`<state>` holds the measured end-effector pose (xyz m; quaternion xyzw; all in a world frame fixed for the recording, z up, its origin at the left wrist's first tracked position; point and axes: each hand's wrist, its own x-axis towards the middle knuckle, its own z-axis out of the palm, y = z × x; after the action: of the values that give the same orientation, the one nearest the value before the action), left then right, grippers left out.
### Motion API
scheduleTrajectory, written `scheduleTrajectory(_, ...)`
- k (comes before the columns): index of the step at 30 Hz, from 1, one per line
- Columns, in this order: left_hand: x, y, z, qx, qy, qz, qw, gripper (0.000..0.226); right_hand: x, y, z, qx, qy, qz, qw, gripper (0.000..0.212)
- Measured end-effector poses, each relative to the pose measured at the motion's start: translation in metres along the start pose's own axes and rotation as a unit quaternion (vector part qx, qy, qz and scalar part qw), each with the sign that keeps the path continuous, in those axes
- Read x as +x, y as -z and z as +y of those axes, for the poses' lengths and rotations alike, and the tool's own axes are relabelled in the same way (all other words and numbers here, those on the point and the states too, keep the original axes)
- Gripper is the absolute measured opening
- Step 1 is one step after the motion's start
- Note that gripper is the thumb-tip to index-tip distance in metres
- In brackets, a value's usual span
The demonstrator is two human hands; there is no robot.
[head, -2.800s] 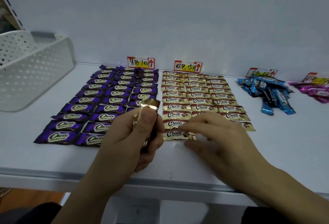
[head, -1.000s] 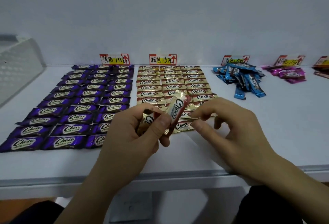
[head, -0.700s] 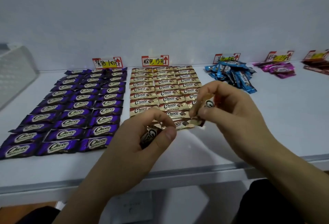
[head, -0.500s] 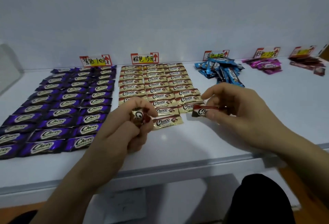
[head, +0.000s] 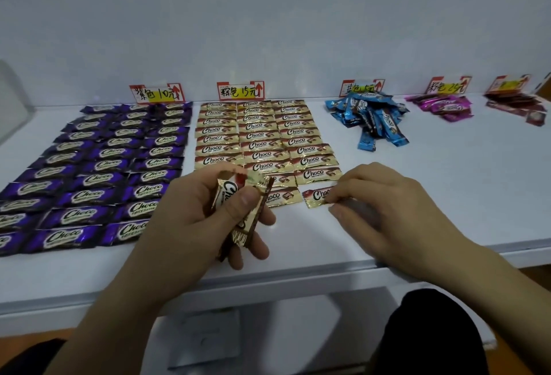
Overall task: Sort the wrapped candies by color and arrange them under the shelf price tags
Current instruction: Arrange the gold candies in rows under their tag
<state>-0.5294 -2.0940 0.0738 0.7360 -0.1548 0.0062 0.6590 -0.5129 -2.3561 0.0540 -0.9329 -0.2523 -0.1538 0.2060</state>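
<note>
Gold Choco candies (head: 262, 136) lie in three neat columns under the brown price tag (head: 240, 91). My left hand (head: 205, 219) grips a small bunch of gold candies (head: 238, 204) above the shelf's front. My right hand (head: 384, 204) pinches one gold candy (head: 316, 197) lying flat on the shelf at the near end of the right column. Purple candies (head: 98, 171) fill rows under the purple tag (head: 156, 93). Loose heaps of blue candies (head: 371, 118), pink candies (head: 445, 106) and dark red candies (head: 515, 104) sit under their own tags.
The white shelf (head: 447, 189) has bare surface on the right in front of the heaps. A white perforated basket's edge (head: 12, 106) shows at far left. A white wall stands behind the tags. The shelf's front edge runs just below my hands.
My right hand took one gold candy from the bunch in my left hand, carried it right and lowered it onto the shelf at the end of the right gold column. The view shifted rightward.
</note>
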Motion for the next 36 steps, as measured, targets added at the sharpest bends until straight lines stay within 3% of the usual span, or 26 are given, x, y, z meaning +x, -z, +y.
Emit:
scheduleTrajectory(9,0.002,0.002,-0.012,-0.033,0.011,0.002,0.999,0.013,0.0,0.0,0.0,-0.008,-0.001,-0.012,1.0,0.02)
scheduleTrajectory(11,0.003,0.003,-0.016,0.001,0.009,0.008,1.0,0.02,0.0,0.001,-0.001,-0.007,-0.004,-0.016,1.0,0.021)
scheduleTrajectory(15,0.001,0.005,-0.017,0.04,-0.004,0.016,0.999,0.009,0.001,-0.001,0.0,-0.011,-0.002,-0.019,1.0,0.026)
scheduleTrajectory(19,0.002,0.005,-0.018,0.061,-0.021,0.006,0.998,0.014,0.001,0.005,-0.006,0.013,-0.001,0.036,0.999,0.033)
scheduleTrajectory(21,0.003,0.005,-0.017,0.059,-0.021,0.012,0.998,0.014,0.006,0.006,-0.023,0.126,-0.026,0.066,0.989,0.035)
scheduleTrajectory(24,0.003,0.001,-0.01,0.063,-0.026,0.023,0.997,0.018,0.024,0.0,-0.055,0.373,-0.102,0.02,0.922,0.04)
scheduleTrajectory(28,-0.001,0.004,-0.002,0.038,-0.039,0.075,0.996,0.018,0.045,-0.005,-0.078,0.452,-0.135,0.072,0.879,0.034)
scheduleTrajectory(33,-0.018,0.037,0.006,-0.025,-0.038,0.189,0.981,0.018,0.049,-0.012,-0.082,0.382,-0.065,0.059,0.92,0.041)
scheduleTrajectory(36,-0.021,0.062,0.002,-0.117,-0.003,0.187,0.975,0.016,0.049,-0.025,-0.088,0.262,0.017,0.021,0.965,0.045)
